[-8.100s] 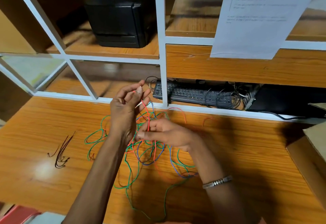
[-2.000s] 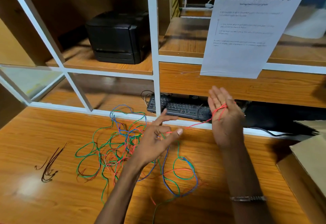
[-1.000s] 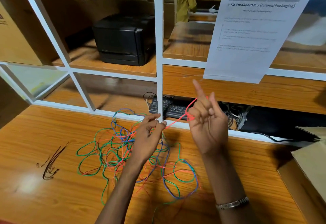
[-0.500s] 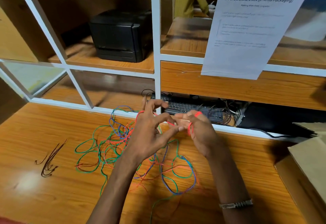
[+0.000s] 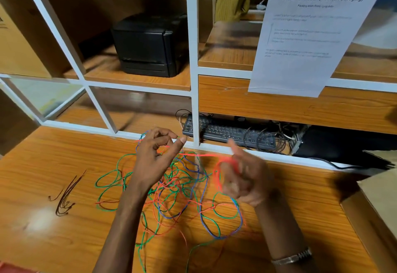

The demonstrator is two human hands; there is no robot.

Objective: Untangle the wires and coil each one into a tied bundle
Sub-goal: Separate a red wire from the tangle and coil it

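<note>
Where half a second before both hands met above the tangle, the right hand [image 5: 242, 178] had now drawn apart to the right, blurred, red wire [image 5: 206, 155] looped round its curled fingers; one more turn laid on, probably. Left hand [image 5: 155, 156] pinched the taut red strand, feeding it. Tangle of green, blue and red wires [image 5: 171, 189] lay on the worktop [image 5: 53, 240] below; no bundle tied yet

An orange-red wire [image 5: 202, 155] runs above a tangle of green, blue and red wires [image 5: 171, 189] on the orange-brown wood-grain tabletop [image 5: 53, 161]. Left of the tangle lie dark brown strands [image 5: 64, 195]. Behind it stand a white frame [image 5: 194, 62], a black keyboard [image 5: 227, 133] and a black printer [image 5: 148, 44].
</note>
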